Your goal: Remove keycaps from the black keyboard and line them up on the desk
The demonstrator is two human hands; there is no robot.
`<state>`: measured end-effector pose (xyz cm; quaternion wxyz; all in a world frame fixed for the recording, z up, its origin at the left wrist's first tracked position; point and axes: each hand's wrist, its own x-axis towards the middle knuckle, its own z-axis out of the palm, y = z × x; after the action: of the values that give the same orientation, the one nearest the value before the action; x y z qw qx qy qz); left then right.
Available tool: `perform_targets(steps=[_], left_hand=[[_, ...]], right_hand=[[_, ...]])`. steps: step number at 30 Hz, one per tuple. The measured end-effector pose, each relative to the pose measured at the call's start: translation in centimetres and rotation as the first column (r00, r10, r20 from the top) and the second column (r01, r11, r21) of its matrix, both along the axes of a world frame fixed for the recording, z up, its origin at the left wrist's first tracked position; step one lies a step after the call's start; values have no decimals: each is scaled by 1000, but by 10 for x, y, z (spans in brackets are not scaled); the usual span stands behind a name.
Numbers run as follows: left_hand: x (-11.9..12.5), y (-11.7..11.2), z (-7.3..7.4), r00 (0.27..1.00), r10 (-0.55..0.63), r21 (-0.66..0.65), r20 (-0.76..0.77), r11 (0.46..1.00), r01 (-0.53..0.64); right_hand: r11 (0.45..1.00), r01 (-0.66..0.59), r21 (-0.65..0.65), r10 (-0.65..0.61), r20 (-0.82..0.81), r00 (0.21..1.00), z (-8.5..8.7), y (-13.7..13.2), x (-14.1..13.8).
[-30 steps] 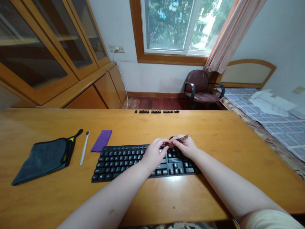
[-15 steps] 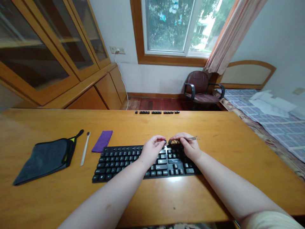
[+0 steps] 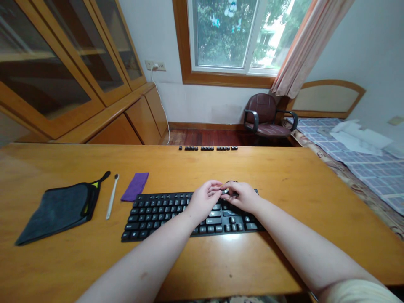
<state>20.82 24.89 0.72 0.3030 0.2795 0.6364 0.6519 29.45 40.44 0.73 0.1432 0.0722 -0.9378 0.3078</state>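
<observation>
A black keyboard (image 3: 158,216) lies on the wooden desk. Over its upper right part my two hands meet, fingertips nearly touching. My left hand (image 3: 205,200) is closed in a pinch, but what it pinches is too small to name. My right hand (image 3: 244,196) has its fingers curled together from the other side. Between the fingertips shows a small silvery piece (image 3: 225,192), mostly covered. A dark cable (image 3: 232,181) loops behind the right fingers. The top-row keys beneath the hands are hidden.
Small black keycaps (image 3: 207,148) stand in a row along the desk's far edge. Left of the keyboard lie a purple cloth (image 3: 135,187), a white toothbrush (image 3: 112,197) and a grey cloth (image 3: 59,210) with a black loop. A chair (image 3: 267,113) stands beyond the desk.
My right hand has shifted slightly left, up to the left fingertips. The thin metal tool that stuck out to the right of it no longer shows there. The keyboard has stayed put.
</observation>
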Motion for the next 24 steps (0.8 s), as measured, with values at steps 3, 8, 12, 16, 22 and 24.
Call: perform_targets(steps=[3,8,12,16,22,24], left_hand=[[2,-1,-1,997,14,-20,-78,1000,-16],[2,-3,0,983,42,-97,-178,994,-59],[1,-4,-1,982,41,-89,-186,994,-58],[1,-4,-3,983,39,-82,-179,995,-55],[1,-5,-2,987,38,-95,-158,994,-53],[1,-5,-1,987,39,-102,-154,993,-56]], right_hand=[[999,54,6,-54,21,998,5,10,-1],[821,567,-72,-564,51,824,6,76,-23],[703,689,175,-711,176,681,-14,131,-51],[631,689,357,-768,167,618,-29,159,-81],[678,629,381,-713,134,688,-29,180,-115],[688,620,377,-701,122,703,-30,184,-119]])
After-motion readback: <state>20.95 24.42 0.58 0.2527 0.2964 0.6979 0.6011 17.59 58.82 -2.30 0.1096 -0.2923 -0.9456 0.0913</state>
